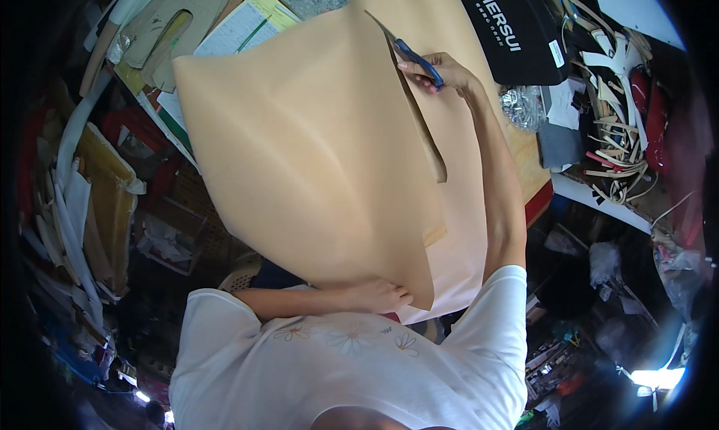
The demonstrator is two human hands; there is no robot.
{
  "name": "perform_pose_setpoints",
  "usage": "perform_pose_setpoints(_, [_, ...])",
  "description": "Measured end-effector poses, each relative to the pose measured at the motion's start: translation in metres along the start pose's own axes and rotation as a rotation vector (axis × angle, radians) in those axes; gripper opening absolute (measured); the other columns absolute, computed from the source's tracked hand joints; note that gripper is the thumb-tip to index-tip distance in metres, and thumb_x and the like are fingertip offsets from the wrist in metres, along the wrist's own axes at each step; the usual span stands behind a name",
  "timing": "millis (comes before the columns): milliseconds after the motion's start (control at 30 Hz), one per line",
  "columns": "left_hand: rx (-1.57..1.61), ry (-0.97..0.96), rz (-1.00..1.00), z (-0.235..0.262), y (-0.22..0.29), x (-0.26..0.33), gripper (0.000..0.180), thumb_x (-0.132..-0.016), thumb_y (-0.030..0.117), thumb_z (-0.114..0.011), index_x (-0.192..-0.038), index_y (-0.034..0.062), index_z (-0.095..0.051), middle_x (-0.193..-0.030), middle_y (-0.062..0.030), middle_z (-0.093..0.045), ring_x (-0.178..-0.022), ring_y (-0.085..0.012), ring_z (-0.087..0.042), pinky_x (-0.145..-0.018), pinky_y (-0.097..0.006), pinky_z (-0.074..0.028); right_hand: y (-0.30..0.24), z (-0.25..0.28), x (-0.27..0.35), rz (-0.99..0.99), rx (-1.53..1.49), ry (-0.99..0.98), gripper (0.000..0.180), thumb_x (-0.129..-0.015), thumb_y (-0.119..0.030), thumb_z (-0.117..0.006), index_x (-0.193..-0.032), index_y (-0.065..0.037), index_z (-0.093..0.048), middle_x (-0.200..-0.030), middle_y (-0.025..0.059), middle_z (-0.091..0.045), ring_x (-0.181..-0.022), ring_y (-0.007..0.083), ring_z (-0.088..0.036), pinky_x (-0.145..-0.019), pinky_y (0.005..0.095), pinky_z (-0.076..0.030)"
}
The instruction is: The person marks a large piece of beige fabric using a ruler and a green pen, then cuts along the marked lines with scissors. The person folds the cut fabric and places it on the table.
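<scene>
A large tan sheet [284, 153], smooth like leather, spreads across the table and hangs toward my body. My right hand [449, 74] grips blue-handled scissors [407, 51], their blades pointing to the far left at the far end of a long cut in the sheet. The cut runs back toward me and gapes into a narrow slit. To its right lies a paler, pinkish strip [460, 243] of sheet, beneath my right forearm. Close to my waist, my left hand [382, 296] has its fingers curled on the sheet's near edge, by its right corner.
A dark flat case [517, 33] lies at the far right, with clear plastic wrap [522, 108] and a grey cloth [560, 147] nearby. Tangled strips [618, 138] crowd the right side. A green pen [255, 33] rests on yellow paper [238, 20] at the far left, beside cut pieces [150, 56].
</scene>
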State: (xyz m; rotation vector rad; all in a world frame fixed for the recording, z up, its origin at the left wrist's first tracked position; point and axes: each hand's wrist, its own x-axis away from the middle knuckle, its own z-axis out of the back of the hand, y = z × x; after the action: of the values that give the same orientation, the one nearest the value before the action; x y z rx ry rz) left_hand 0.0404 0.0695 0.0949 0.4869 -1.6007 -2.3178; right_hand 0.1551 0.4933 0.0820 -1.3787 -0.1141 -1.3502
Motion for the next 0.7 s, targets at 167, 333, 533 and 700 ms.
perform_pose_setpoints(167, [0.047, -0.067, -0.048, 0.01, 0.008, 0.004, 0.016, -0.084, 0.019, -0.05, -0.087, 0.0024, -0.049, -0.09, -0.0165, -0.06, -0.08, -0.0283, -0.065, -0.07, -0.04, -0.053, -0.032, -0.014, -0.011, 0.002, -0.078, 0.046, 0.058, -0.067, -0.069, -0.07, -0.063, -0.013, -0.054, -0.051, -0.003, -0.048, -0.044, 0.0068, -0.048, -0.043, 0.0173, -0.034])
perform_pose_setpoints(333, [0.035, -0.042, -0.083, 0.015, 0.013, 0.006, 0.019, -0.084, 0.02, -0.05, -0.09, 0.0024, -0.048, -0.09, -0.0172, -0.059, -0.082, -0.0302, -0.065, -0.075, -0.041, -0.05, -0.049, -0.02, -0.025, -0.022, -0.014, -0.016, 0.067, -0.059, -0.077, -0.068, -0.065, -0.012, -0.054, -0.053, -0.0015, -0.049, -0.048, 0.0081, -0.051, -0.044, 0.0185, -0.036])
perform_pose_setpoints(533, [0.143, -0.076, -0.046, 0.021, 0.013, 0.006, 0.019, -0.083, 0.019, -0.05, -0.09, 0.0017, -0.048, -0.09, -0.019, -0.058, -0.084, -0.0331, -0.063, -0.081, -0.043, -0.048, -0.04, -0.019, -0.038, -0.061, 0.035, 0.155, 0.067, -0.051, -0.072, -0.078, -0.062, -0.009, -0.059, -0.057, 0.0014, -0.053, -0.06, 0.0156, -0.059, -0.056, 0.0277, -0.048])
perform_pose_setpoints(700, [0.114, -0.053, -0.064, 0.022, 0.011, 0.009, 0.019, -0.083, 0.018, -0.05, -0.092, 0.0011, -0.048, -0.09, -0.0188, -0.058, -0.084, -0.0332, -0.063, -0.083, -0.044, -0.048, -0.036, -0.021, -0.052, -0.059, 0.094, 0.237, 0.065, -0.049, -0.071, -0.079, -0.056, -0.01, -0.057, -0.058, 0.0032, -0.057, -0.06, 0.017, -0.061, -0.058, 0.0302, -0.05])
